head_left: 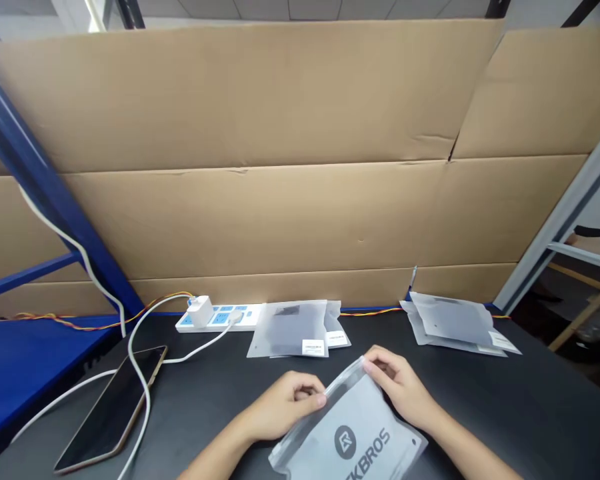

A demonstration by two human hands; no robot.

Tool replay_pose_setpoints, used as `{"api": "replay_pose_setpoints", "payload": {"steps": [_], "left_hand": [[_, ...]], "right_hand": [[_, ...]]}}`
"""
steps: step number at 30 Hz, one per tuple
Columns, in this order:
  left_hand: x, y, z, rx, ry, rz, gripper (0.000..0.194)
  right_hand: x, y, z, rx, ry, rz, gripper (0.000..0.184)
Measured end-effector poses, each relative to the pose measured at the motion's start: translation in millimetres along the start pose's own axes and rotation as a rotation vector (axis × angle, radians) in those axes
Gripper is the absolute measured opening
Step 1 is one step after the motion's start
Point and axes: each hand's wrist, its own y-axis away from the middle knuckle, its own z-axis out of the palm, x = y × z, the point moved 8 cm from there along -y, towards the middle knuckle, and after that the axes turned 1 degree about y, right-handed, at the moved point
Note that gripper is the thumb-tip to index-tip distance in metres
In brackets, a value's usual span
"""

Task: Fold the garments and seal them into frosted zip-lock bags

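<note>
A frosted plastic zip bag (pixel 347 427) with a dark round logo and printed lettering lies tilted near the table's front edge, its lower part cut off by the frame. My left hand (pixel 293 403) pinches the sealed top strip near its middle, thumb over fingers. At the strip's upper right corner, my right hand (pixel 397 383) grips the bag between thumb and fingers. Whether the seal is fully closed I cannot tell. Beyond my hands, similar bags with white labels (pixel 293 330) lie in a small overlapping pile.
More frosted bags (pixel 455 323) lie at the back right. A white power strip (pixel 250 317) with a plugged-in adapter (pixel 200 311) and white cables sits at the back. On the left rests a dark tablet (pixel 113 410). A cardboard wall (pixel 280 220) and blue frame post (pixel 55 180) bound the table.
</note>
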Motion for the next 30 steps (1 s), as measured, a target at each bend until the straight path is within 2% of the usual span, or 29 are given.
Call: {"api": "replay_pose_setpoints", "payload": {"steps": [4,6,8,10,12,15,18,20,23,27,29,30], "left_hand": [[-7.7,-3.6,-16.9,0.137,0.116,-0.001,0.041],[-6.2,-3.5,-28.7,0.212,0.142,0.030,0.040],[-4.2,-2.3,-38.1,0.279,0.170,0.046,0.037],[-5.2,-1.0,-42.7,0.332,0.250,0.029,0.034],[-8.4,-0.2,-42.2,0.369,0.355,0.004,0.031],[-13.4,-2.1,-31.6,0.341,0.421,-0.016,0.030],[-18.1,-5.0,-21.7,0.301,0.392,-0.011,0.036],[-18.4,-7.3,-15.7,0.247,0.354,0.013,0.044],[-16.0,-9.6,-7.2,0.133,0.290,0.049,0.050],[-12.1,-8.8,-3.5,0.072,0.212,0.089,0.048],[-10.4,-7.7,-2.8,0.070,0.176,0.111,0.048],[-9.7,-7.0,-2.1,0.069,0.164,0.119,0.047]], "right_hand": [[-10.6,5.2,-23.0,0.149,0.204,-0.135,0.027],[-19.2,10.1,-23.2,0.141,0.361,-0.252,0.032],[-29.7,16.6,-6.7,0.001,0.492,-0.416,0.044],[-38.2,26.1,16.5,-0.166,0.589,-0.578,0.068],[-42.6,34.5,36.0,-0.250,0.696,-0.696,0.076],[-44.2,42.2,50.9,-0.206,0.841,-0.808,0.060],[-45.0,45.9,47.7,-0.096,0.841,-0.887,0.060],[-47.1,42.9,31.6,0.017,0.792,-0.904,0.063],[-50.2,30.5,-17.4,0.262,0.772,-0.856,0.062],[-45.7,19.3,-115.8,0.631,0.935,-0.712,0.053],[-35.4,19.9,-166.2,0.807,1.066,-0.594,0.051],[-28.2,20.1,-185.6,0.852,1.140,-0.544,0.049]]}}
